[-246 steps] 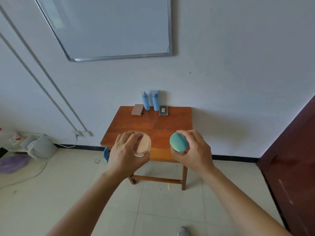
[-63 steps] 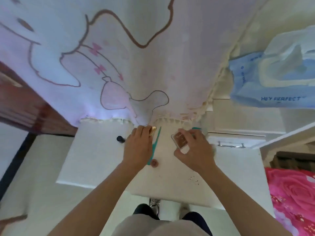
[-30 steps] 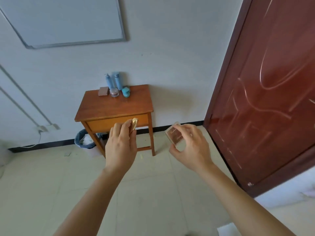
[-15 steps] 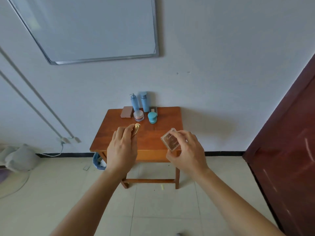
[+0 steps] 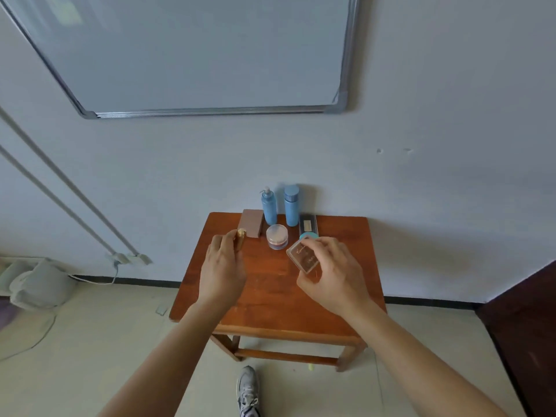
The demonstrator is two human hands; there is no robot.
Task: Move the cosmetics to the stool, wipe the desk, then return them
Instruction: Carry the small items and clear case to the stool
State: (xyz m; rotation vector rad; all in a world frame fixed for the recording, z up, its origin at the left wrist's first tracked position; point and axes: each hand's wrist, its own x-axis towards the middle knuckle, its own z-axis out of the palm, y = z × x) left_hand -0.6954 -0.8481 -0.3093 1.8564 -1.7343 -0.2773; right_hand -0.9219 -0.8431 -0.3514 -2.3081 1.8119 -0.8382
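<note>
Cosmetics are split between your hands and the brown wooden stool [image 5: 270, 299]. The back row by the wall holds a blue pump bottle [image 5: 268, 207], a blue capped bottle [image 5: 291, 206], a brown rectangular box [image 5: 252, 223], a dark flat case with a pale label [image 5: 307, 224], a round clear jar [image 5: 276, 236] and a teal round compact [image 5: 307, 235].

Your left hand [image 5: 224, 272] is curled round a small gold tube [image 5: 240, 236]. Its long axis points away from you, and its tip is just at the front corner of the brown box. Your right hand [image 5: 331, 275] pinches a clear square case with brown contents [image 5: 302, 256] by its edges. The case is tilted and covers the near side of the teal compact.

The bare wood lies below and towards you from both hands. I'd judge each item needs only a short drop. The tube goes in front of the brown box. The square case goes just right of the jar, where your right hand is the nearer one.

Half a second ago the stool sat farther off and your hands were short of the row. Two seconds ago you were picking these two items off the white bench. The grips look the same.
</note>
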